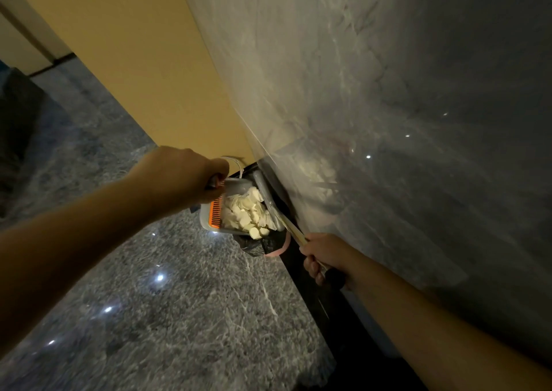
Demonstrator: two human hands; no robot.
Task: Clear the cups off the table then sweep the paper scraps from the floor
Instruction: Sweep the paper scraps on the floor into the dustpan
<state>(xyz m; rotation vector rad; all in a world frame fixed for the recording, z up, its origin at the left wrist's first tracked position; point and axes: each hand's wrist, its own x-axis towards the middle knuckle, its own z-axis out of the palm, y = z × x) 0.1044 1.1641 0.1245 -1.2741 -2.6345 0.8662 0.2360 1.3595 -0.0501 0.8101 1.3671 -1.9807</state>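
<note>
Left hand: my fist wrapped round the dustpan handle, tipping it over the bin.
Right hand: clenched on the broom stick, steadying the load.
Paper scraps: heaped in the pan, above the black bin bag, at the wall's foot.

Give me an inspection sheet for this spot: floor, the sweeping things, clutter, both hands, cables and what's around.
Surface: dark speckled stone floor, glossy, with light reflections; no scraps seen on the visible part.
Job's things: dustpan with an orange comb edge, loaded with pale paper scraps, held over a bin with a black bag. No cups in view.
Clutter: nothing seen.
Grippers: left hand grips the dustpan handle; right hand grips a broom handle.
Cables: nothing seen.
Surroundings: yellow panel; polished marble wall at the right, mirroring the scraps.
</note>
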